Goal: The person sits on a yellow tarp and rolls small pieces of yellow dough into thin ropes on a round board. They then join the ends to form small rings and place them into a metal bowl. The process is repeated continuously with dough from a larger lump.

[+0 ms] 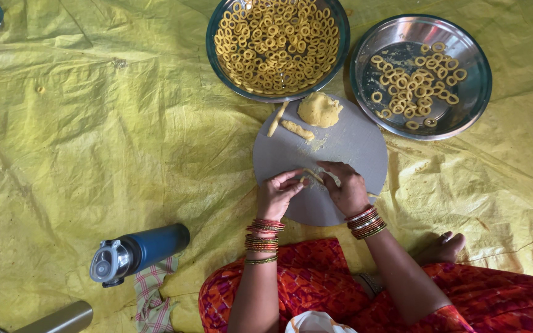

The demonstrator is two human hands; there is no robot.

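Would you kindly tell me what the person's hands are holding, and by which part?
Both hands hold a thin strip of dough over the round grey board: the left hand pinches one end, the right hand the other.

No packages, labels, signs or screens in view. Nothing printed shows anywhere on the floor covering or the items lying on it.

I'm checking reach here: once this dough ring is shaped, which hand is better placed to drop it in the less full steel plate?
Probably the right hand: the less full plate lies up on its side, while the left hand would have to cross over.
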